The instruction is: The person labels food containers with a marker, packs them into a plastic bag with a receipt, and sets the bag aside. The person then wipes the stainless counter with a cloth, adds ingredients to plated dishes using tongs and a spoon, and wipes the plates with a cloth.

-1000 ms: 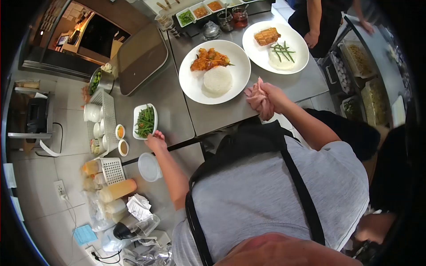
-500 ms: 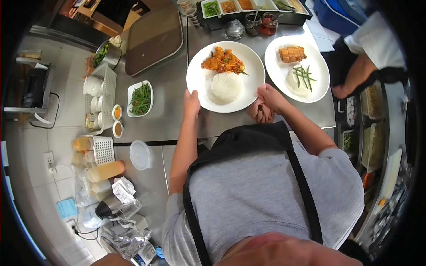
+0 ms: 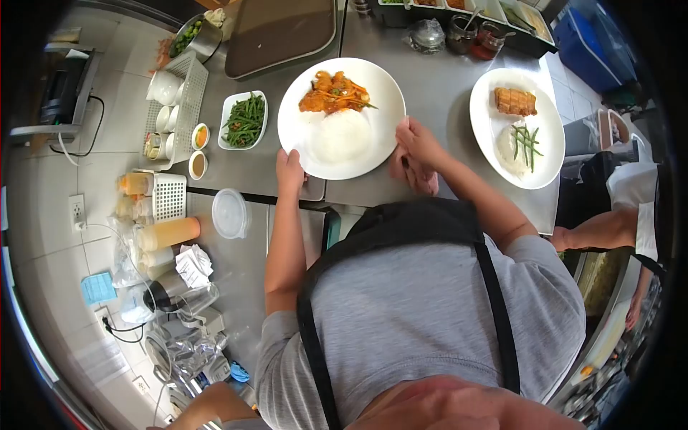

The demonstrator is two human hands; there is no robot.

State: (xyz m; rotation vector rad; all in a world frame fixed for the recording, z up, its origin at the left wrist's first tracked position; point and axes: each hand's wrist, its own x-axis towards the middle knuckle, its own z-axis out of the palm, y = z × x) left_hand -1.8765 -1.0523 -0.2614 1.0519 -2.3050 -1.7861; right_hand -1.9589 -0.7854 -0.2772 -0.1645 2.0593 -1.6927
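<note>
A round white plate [image 3: 297, 140] carries saucy orange-brown fried pieces [image 3: 333, 93] and a mound of white rice [image 3: 344, 136]. My left hand [image 3: 290, 172] grips its near left rim, thumb on top. At the right rim, my right hand [image 3: 419, 143] pinches the edge. Blurred fingers show just below the right hand; whether they are its own, a reflection or another's, I cannot tell. To the right lies a white oval plate [image 3: 481, 136] with a browned, sliced piece [image 3: 515, 101], rice and green beans [image 3: 527, 142]. Left of the round plate stands a square dish of green beans [image 3: 244, 120].
A brown tray [image 3: 283, 36] lies at the back. Sauce jars [image 3: 487, 39] and topping containers line the far right. Two sauce cups [image 3: 198, 165], a white basket [image 3: 193, 89] and bottles [image 3: 168, 233] stand left. Another person's arm [image 3: 602, 228] reaches in at right.
The round plate has moved left in my hands, closer to the green bean dish and away from the oval plate. The camera view has shifted. The other person's arm now appears lower at right.
</note>
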